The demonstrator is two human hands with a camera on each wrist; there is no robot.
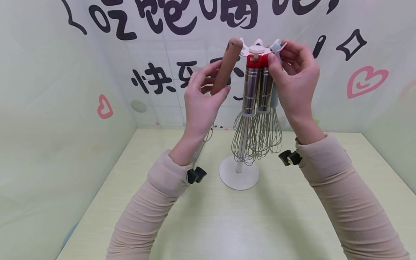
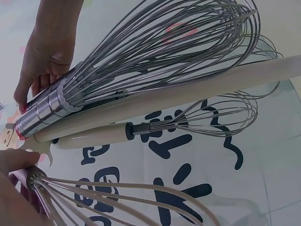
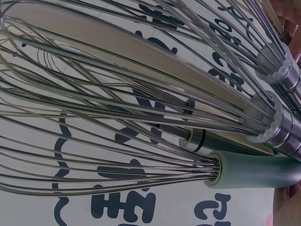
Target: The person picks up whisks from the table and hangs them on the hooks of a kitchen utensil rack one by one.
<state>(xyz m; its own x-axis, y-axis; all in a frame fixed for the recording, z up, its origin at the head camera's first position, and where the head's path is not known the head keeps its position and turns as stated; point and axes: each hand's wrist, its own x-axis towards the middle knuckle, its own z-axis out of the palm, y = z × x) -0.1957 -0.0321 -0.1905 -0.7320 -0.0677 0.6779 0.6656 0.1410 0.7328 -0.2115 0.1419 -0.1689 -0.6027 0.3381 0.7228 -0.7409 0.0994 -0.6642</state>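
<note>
My left hand point(image 1: 203, 95) grips the wooden handle of a whisk point(image 1: 227, 66), tilted just left of a white rotating rack point(image 1: 256, 50). Its loops point(image 2: 117, 188) fan out below that hand in the left wrist view. At the rack's right side, my right hand point(image 1: 299, 79) pinches the top end of a pale blue-green whisk point(image 3: 263, 170) beside a hook. Two steel-handled whisks with red caps point(image 1: 251, 83) hang in front, close to the right thumb. Behind the pole, a whisk with a cream handle point(image 2: 94, 137) hangs on the rack.
The rack's round white base point(image 1: 238, 180) stands on a pale wooden table point(image 1: 227, 224). Close behind is a white wall sheet point(image 1: 156, 115) with black lettering and pink hearts. Black camera mounts point(image 1: 196, 175) sit at both wrists.
</note>
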